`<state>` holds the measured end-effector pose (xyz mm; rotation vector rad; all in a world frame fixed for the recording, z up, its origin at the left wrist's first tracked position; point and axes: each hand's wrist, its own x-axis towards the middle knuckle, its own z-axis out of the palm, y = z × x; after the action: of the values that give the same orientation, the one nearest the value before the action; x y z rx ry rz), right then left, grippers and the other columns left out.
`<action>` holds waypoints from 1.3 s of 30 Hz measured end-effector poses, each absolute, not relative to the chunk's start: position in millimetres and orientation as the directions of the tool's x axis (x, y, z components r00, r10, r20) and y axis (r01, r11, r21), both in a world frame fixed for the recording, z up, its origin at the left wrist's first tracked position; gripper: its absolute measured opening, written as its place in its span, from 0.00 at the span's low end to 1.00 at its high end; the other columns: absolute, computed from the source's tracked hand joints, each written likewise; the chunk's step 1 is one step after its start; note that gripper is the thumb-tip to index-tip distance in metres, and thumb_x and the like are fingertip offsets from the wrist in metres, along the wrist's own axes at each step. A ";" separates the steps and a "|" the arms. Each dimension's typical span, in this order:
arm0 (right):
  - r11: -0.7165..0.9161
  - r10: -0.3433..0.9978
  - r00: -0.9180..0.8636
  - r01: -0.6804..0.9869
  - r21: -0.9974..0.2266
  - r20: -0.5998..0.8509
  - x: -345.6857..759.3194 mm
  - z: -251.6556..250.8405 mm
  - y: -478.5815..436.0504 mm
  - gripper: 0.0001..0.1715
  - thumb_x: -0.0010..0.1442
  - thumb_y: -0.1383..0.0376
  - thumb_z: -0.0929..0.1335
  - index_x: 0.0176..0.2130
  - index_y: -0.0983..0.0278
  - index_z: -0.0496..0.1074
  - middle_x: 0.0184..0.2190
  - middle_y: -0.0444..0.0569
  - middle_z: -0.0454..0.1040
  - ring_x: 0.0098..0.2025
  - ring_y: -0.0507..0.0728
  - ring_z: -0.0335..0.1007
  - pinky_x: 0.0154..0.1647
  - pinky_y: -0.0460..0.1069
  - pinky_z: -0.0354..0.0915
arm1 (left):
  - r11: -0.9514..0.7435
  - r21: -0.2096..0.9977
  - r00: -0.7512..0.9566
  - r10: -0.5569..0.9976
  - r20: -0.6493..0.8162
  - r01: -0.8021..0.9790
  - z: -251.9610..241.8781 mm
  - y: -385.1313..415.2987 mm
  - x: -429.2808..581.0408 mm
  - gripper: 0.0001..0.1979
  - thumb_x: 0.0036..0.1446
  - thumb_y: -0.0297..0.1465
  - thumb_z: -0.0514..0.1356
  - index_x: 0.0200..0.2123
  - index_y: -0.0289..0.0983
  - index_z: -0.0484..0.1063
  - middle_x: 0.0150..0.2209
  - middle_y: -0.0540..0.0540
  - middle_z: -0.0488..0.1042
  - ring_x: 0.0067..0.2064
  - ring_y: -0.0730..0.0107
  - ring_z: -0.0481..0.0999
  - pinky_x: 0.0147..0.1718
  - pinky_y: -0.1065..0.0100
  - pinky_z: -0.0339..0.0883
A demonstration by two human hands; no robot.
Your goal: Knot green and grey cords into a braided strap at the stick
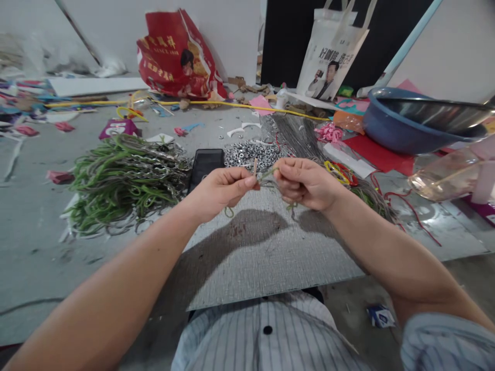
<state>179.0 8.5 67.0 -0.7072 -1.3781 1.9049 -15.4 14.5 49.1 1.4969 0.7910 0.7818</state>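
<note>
Above the front of the table, my left hand point(222, 190) is closed in a pinch on a short thin stick point(255, 166), which points upward from the fingertips. A green cord point(268, 173) spans the small gap between my hands. My right hand point(307, 183) has its fingers curled round the cord's other end. Small green loops hang below both hands. Just behind them lies a heap of small metal rings or nuts point(251, 152). Left of it is a black phone point(204, 162), then a large pile of green and grey cords point(119, 188) with metal chain pieces.
Grey cords point(297, 134) lie behind my right hand, with red cords point(415, 214) further right. A blue basin point(402, 129) holding a metal bowl stands at the right. A red bag point(174, 62) and a white bag point(328, 56) stand at the back.
</note>
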 end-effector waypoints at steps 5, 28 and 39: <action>-0.241 0.847 -0.532 -0.348 -0.906 -0.021 161.7 71.4 16.8 0.11 0.61 0.63 0.60 0.28 0.64 0.63 0.14 0.33 0.47 0.12 0.43 0.37 0.13 0.40 0.43 | 0.030 0.986 0.487 0.872 0.054 -0.164 46.3 12.6 -11.5 0.11 0.49 0.38 0.60 0.27 0.36 0.67 0.13 0.59 0.48 0.14 0.84 0.44 0.13 0.76 0.39; -0.096 0.955 -0.296 -0.314 -0.944 0.001 168.0 69.8 18.0 0.14 0.60 0.57 0.61 0.26 0.62 0.60 0.15 0.34 0.48 0.12 0.43 0.38 0.14 0.41 0.46 | -0.114 0.990 0.343 0.936 0.078 0.086 27.4 11.6 1.2 0.11 0.51 0.37 0.56 0.26 0.35 0.69 0.18 0.53 0.60 0.21 0.79 0.58 0.20 0.73 0.52; -0.068 0.995 0.059 -0.122 -0.990 -0.076 188.4 32.9 60.8 0.09 0.58 0.68 0.61 0.26 0.65 0.63 0.14 0.34 0.55 0.11 0.42 0.38 0.12 0.41 0.37 | -0.408 0.715 0.256 0.913 0.318 0.568 17.1 20.4 -5.9 0.09 0.54 0.32 0.51 0.24 0.35 0.65 0.18 0.54 0.59 0.21 0.78 0.56 0.21 0.73 0.50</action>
<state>188.4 60.8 32.9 -1.2014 -1.0388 1.2686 -5.9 20.4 17.1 2.0725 1.3419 0.9971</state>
